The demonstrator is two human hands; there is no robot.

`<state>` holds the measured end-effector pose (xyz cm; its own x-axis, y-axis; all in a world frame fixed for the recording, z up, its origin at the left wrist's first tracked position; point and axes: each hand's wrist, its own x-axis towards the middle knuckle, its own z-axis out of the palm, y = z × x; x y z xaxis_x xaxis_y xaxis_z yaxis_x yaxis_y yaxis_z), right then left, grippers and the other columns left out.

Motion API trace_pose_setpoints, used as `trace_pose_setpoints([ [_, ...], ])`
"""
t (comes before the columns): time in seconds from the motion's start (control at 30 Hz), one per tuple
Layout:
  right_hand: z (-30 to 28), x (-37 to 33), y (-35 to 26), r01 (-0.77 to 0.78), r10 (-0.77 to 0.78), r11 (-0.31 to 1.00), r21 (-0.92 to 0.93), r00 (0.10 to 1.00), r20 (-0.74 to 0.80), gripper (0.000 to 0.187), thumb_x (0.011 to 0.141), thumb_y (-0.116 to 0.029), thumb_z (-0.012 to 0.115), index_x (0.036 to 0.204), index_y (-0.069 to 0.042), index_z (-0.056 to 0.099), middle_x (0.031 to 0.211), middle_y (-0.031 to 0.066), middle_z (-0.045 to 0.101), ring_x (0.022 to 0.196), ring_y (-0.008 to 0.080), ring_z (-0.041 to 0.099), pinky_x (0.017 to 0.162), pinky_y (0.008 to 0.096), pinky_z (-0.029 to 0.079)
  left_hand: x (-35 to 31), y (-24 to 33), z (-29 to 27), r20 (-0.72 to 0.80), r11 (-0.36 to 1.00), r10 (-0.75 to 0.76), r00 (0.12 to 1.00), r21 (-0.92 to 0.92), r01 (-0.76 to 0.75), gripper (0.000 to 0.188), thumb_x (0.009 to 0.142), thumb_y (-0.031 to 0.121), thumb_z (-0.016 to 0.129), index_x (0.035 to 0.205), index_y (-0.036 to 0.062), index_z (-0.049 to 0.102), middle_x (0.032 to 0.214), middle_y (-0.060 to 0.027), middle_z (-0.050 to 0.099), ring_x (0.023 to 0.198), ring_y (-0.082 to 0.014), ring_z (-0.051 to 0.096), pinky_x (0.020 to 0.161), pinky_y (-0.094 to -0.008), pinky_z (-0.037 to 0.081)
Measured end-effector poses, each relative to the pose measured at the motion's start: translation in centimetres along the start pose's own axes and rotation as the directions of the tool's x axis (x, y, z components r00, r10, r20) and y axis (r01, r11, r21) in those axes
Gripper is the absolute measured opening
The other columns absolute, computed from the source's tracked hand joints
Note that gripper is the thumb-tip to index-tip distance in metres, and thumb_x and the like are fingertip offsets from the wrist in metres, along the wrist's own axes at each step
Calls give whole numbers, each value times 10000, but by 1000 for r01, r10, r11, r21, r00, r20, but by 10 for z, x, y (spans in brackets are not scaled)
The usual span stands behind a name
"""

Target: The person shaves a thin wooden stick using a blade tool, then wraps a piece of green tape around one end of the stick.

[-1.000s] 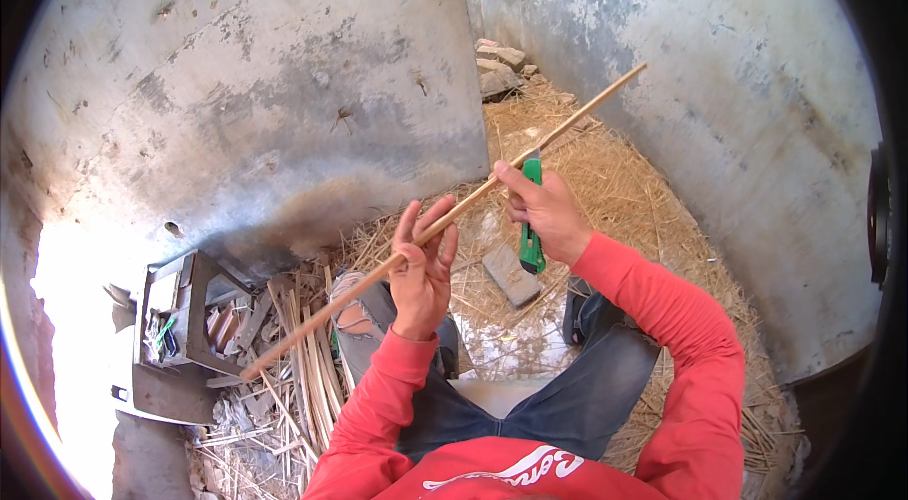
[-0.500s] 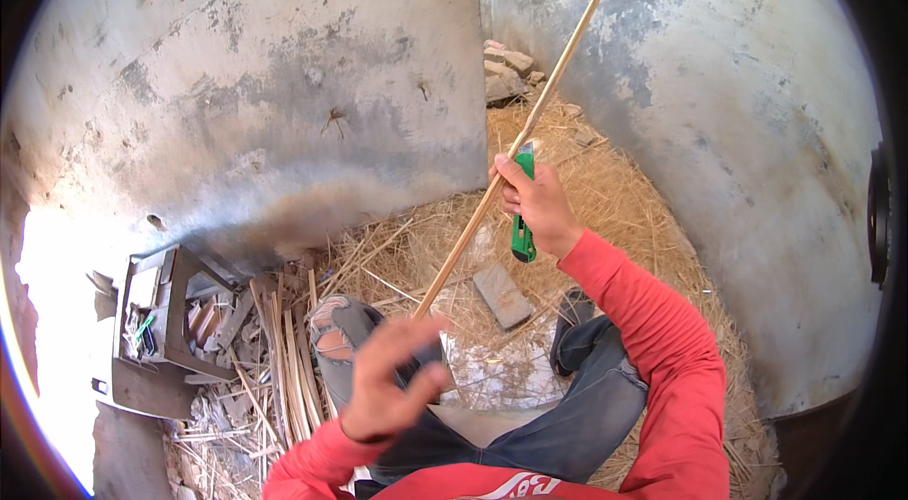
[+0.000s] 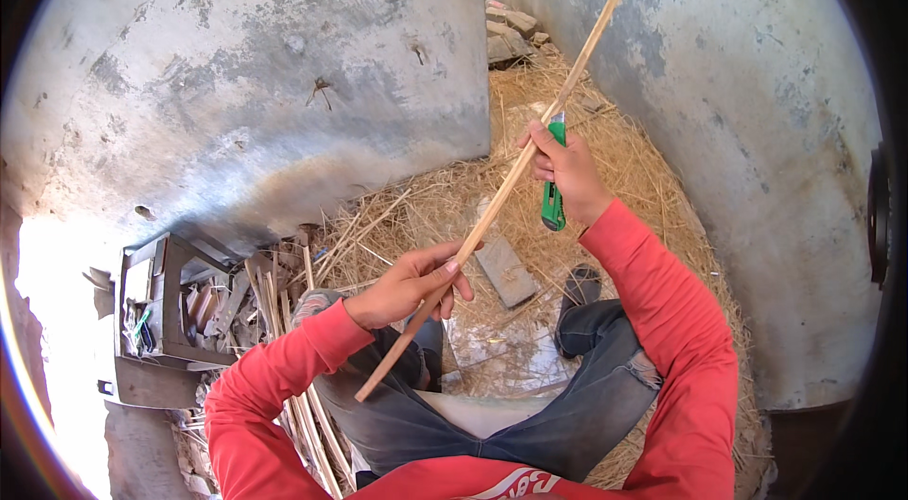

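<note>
A long, thin wooden strip (image 3: 501,197) runs slantwise before me, its far end high on the right and its near end over my left thigh. My left hand (image 3: 413,284) is closed round its lower part, thumb on top. Farther up, my right hand (image 3: 566,166) grips the strip between thumb and fingers and also holds a green utility knife (image 3: 554,202). The knife's tip points away from me, beside the strip; its lower end sticks out below my fingers.
Shavings (image 3: 653,188) cover the floor, with a grey brick (image 3: 507,273) between my feet. Several wooden strips (image 3: 307,424) lie by my left leg, near a dark open box (image 3: 175,311). Plastered walls (image 3: 284,74) close in ahead and right; rubble (image 3: 509,38) sits in the far corner.
My left hand, blurred near the strip's lower end before, is now wrapped round it. My right hand has moved up and right with the strip and utility knife.
</note>
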<state>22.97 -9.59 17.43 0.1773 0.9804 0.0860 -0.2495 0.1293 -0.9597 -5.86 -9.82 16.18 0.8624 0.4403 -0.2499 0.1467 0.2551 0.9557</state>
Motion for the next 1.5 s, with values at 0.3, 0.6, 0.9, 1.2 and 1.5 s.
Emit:
trace_pose_setpoints([
  [0.3,16,-11,-9,-75,79,931,-358,997,-3,360,1052,-341,490,1077,-3,610,702,-16,413,625,94,389,581,262,363,21,1,1,-164,973,86,983,-200,-118,465,1076,216,443,1512,61,386,738,50,393,500,-21,315,427,-181,264],
  [0.6,41,-41,-10,88,58,709,-700,981,183,335,1041,-299,482,1155,3,570,734,110,587,655,231,618,617,387,462,26,-3,-16,-145,934,79,986,-334,-124,453,1076,198,414,1497,32,385,695,63,326,482,-36,291,407,-189,246],
  [0.9,57,-32,16,250,48,431,-867,953,299,435,1023,-397,491,952,2,649,702,243,608,653,427,610,609,494,466,35,-19,-26,-157,895,11,988,-438,-79,409,1078,241,438,1469,125,416,687,68,316,467,-32,276,383,-201,203],
  [1.2,66,-30,40,210,135,287,-935,957,256,504,1004,-487,478,944,-21,659,726,246,649,691,464,635,617,544,492,28,-30,-32,-228,926,-44,973,-374,-46,415,1071,239,472,1478,163,438,711,57,344,466,-35,294,402,-216,213],
  [1.5,67,-23,43,246,-21,107,-963,969,245,497,989,-540,482,997,-81,674,698,213,654,647,423,647,574,520,505,21,-16,-32,-277,954,-14,961,-293,-70,425,1063,193,478,1482,127,448,711,47,374,458,-35,304,399,-222,230],
])
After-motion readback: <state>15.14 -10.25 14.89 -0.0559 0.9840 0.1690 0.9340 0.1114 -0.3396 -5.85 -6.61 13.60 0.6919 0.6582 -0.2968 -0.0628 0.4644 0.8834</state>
